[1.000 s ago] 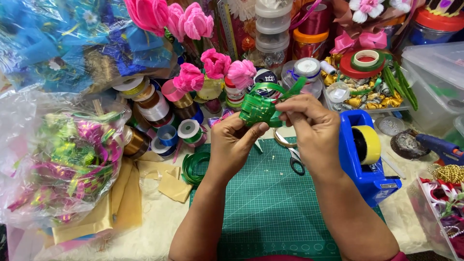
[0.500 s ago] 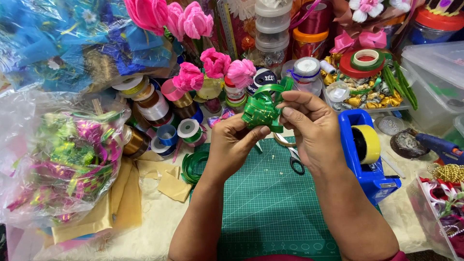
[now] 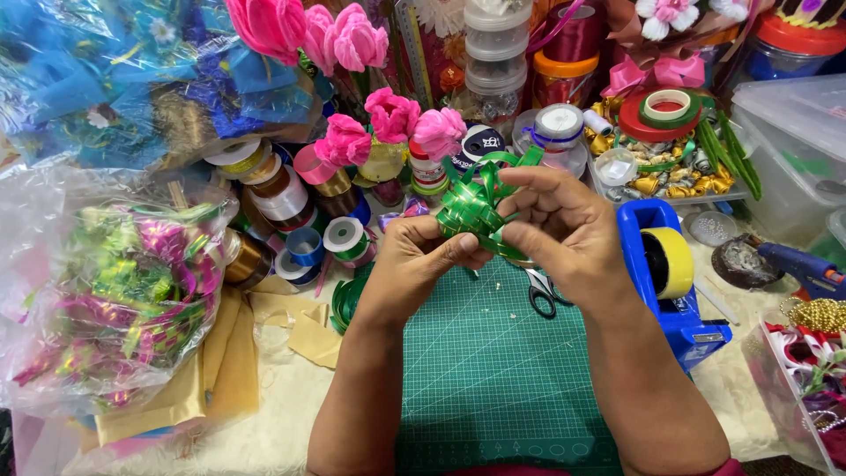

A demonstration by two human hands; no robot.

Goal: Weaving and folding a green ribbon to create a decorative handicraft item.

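Over the green cutting mat (image 3: 493, 370) on your cluttered table, you are holding the green ribbon bow (image 3: 476, 211) slightly higher than a second ago, left hand (image 3: 419, 256) pinching its base while right hand (image 3: 560, 234) is clenching its loops, still shaping them.
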